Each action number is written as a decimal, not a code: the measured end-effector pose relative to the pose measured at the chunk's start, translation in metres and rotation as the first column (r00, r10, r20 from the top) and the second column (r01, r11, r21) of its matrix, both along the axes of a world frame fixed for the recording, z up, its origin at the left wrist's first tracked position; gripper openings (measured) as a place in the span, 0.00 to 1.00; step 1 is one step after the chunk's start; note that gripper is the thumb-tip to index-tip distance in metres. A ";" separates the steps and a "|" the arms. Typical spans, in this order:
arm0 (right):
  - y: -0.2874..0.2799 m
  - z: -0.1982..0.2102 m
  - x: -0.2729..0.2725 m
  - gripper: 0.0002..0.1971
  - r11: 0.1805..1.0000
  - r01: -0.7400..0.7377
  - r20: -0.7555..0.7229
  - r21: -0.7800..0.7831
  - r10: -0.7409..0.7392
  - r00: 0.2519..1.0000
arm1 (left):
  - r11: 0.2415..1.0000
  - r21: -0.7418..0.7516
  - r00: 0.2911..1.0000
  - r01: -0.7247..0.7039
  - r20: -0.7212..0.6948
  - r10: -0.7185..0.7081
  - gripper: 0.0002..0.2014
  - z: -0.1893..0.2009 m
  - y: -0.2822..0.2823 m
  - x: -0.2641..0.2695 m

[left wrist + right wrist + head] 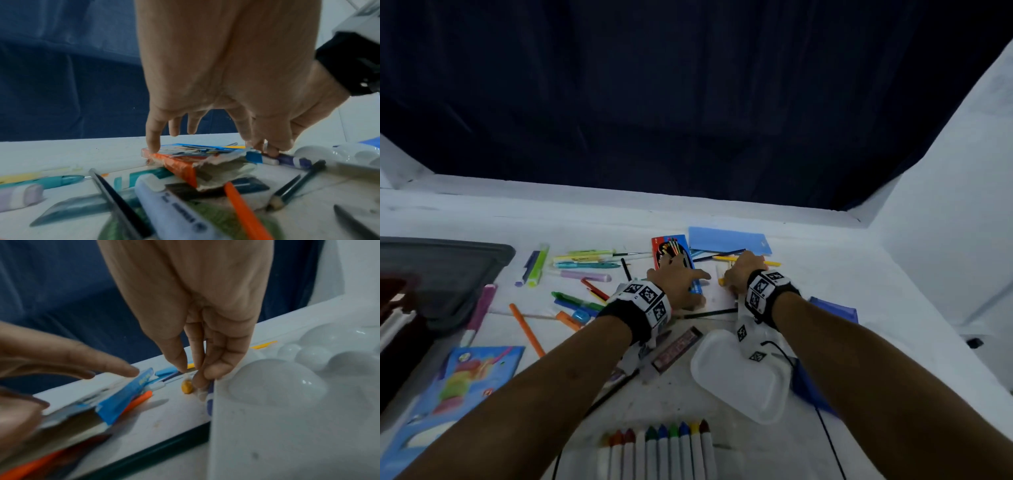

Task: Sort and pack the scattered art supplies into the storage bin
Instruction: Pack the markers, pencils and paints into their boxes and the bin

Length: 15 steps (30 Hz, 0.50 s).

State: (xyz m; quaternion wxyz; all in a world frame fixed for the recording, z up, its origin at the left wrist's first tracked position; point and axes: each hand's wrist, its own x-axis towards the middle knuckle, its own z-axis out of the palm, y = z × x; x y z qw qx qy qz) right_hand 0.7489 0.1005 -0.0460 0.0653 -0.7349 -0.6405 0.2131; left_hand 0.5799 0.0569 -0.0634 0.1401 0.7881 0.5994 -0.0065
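Left hand (677,278) spread, fingertips resting on the pencil box (185,155); light, torn card, likely crushable, take by long edges; right hand (743,268) pinching a small crayon (202,392).

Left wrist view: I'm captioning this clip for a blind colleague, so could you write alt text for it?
A left hand reaches down with spread fingers onto a red and blue pencil box lying on a white table. Pens, pencils and an orange marker lie scattered in front, blurred.
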 end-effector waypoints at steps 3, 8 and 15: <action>0.012 -0.008 -0.004 0.15 0.996 -0.088 0.077 0.005 0.087 0.993 | 0.996 -0.051 0.996 0.069 -0.059 -0.072 0.24 -0.008 0.003 -0.004; 0.022 -0.019 -0.013 0.18 0.983 -0.184 0.165 -0.023 0.185 0.969 | 0.999 -0.020 0.996 0.036 0.087 -0.034 0.15 -0.010 0.004 -0.021; 0.032 -0.026 -0.009 0.15 0.977 -0.211 0.167 -0.025 0.213 0.963 | 0.997 -0.026 0.997 -0.066 0.048 0.068 0.08 -0.001 0.022 -0.080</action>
